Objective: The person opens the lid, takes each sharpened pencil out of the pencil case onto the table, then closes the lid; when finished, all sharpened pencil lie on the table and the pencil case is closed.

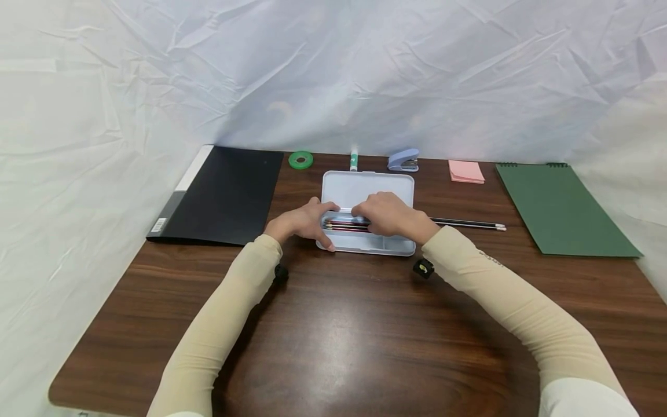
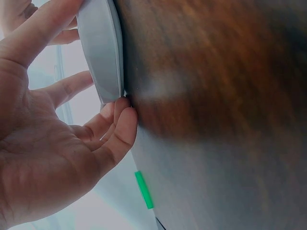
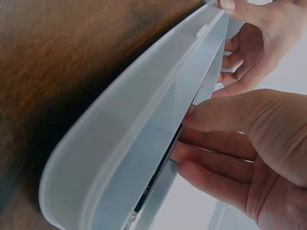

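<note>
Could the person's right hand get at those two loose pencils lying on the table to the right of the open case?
Probably yes. The loose pencils lie on bare table just beside the right hand, which rests in the pencil case, and nothing stands between them.

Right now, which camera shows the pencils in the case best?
The head view: the pencils lie in the open pencil case between both hands, red and dark barrels visible. The right wrist view shows only one dark pencil edge-on. The left wrist view shows none, just the case's outer wall.
</note>
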The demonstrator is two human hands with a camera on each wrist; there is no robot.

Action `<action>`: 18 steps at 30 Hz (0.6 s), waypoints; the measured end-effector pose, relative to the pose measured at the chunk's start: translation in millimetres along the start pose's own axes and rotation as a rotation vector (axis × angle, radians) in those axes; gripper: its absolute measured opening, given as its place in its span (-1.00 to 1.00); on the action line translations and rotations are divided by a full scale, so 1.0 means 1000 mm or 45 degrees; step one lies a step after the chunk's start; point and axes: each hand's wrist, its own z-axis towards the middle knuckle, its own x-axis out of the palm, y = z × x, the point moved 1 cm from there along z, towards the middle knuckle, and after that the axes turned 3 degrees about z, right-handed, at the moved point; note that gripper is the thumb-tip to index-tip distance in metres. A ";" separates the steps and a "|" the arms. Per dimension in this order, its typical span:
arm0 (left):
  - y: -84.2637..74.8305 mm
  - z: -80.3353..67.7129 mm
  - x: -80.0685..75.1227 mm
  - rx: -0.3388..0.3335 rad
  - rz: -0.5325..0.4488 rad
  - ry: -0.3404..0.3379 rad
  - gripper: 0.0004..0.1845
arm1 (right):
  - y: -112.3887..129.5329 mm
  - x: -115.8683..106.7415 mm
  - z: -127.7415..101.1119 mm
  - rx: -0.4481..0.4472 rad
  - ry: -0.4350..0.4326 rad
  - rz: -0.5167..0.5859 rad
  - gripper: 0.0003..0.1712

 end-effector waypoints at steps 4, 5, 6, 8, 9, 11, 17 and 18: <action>-0.001 0.000 0.000 -0.002 0.002 0.001 0.05 | 0.000 0.001 -0.001 0.001 -0.021 0.011 -0.60; -0.001 0.000 0.000 -0.003 0.002 0.003 0.05 | 0.001 0.001 -0.002 0.005 -0.028 0.013 -0.60; -0.001 0.000 0.000 -0.004 0.004 0.004 0.05 | 0.001 0.001 -0.003 0.012 -0.033 0.014 -0.59; -0.001 0.000 0.000 -0.006 0.005 0.004 0.05 | 0.003 0.002 -0.004 0.031 -0.042 0.019 -0.58; -0.001 0.000 0.000 -0.007 0.004 0.004 0.05 | 0.003 0.002 -0.005 0.043 -0.044 0.024 -0.57; -0.001 0.001 -0.001 -0.009 0.002 0.004 0.05 | 0.005 0.004 -0.006 0.059 -0.046 0.031 -0.56; -0.001 0.001 -0.001 -0.003 0.003 0.007 0.05 | 0.008 0.008 -0.007 0.057 -0.054 0.039 -0.57; -0.001 0.001 0.000 -0.001 0.003 0.008 0.05 | 0.009 0.008 -0.007 0.050 -0.053 0.040 -0.56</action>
